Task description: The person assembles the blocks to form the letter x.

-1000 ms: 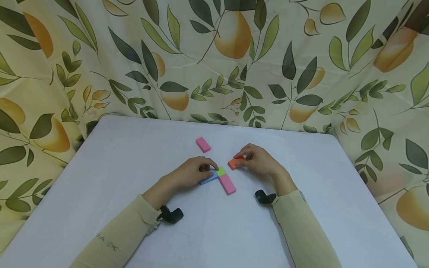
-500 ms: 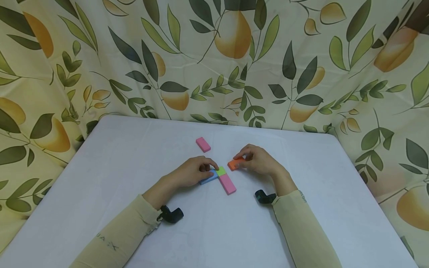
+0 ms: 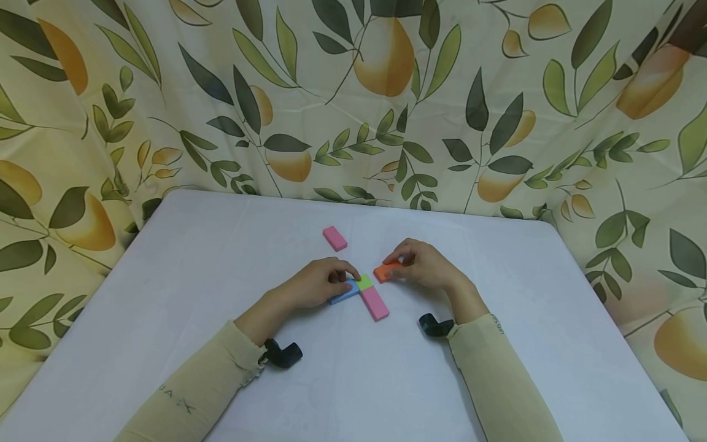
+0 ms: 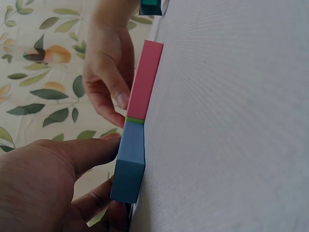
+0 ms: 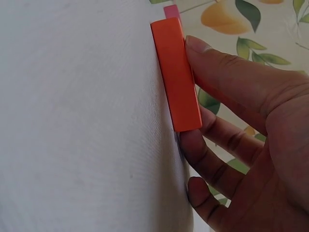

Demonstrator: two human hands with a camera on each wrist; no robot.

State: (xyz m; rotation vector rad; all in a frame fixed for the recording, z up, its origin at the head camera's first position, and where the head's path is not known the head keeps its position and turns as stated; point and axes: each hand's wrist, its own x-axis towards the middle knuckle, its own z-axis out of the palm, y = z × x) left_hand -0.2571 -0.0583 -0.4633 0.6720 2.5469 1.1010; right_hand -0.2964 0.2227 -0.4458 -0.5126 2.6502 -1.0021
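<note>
My left hand (image 3: 317,282) holds a flat blue block (image 3: 343,295) on the table, thumb on it and index fingertip at a small green block (image 3: 364,282). A pink block (image 3: 375,305) touches the green one and stretches towards me. In the left wrist view the blue block (image 4: 129,162) has the thumb on its upper side and other fingers behind its near end. Just right of this group, my right hand (image 3: 428,265) grips an orange block (image 3: 385,272), with a gap to the green block. The right wrist view shows the orange block (image 5: 176,77) between thumb and fingers.
Another pink block (image 3: 334,238) lies alone farther back on the white table (image 3: 248,227). A patterned fruit-and-leaf cloth (image 3: 221,123) hangs behind the table. Black wrist cameras (image 3: 283,355) sit at both cuffs, low over the tabletop.
My right hand has slid the orange block slightly left and nearer, narrowing its gap to the green block. The left hand and the joined blocks stay put.
</note>
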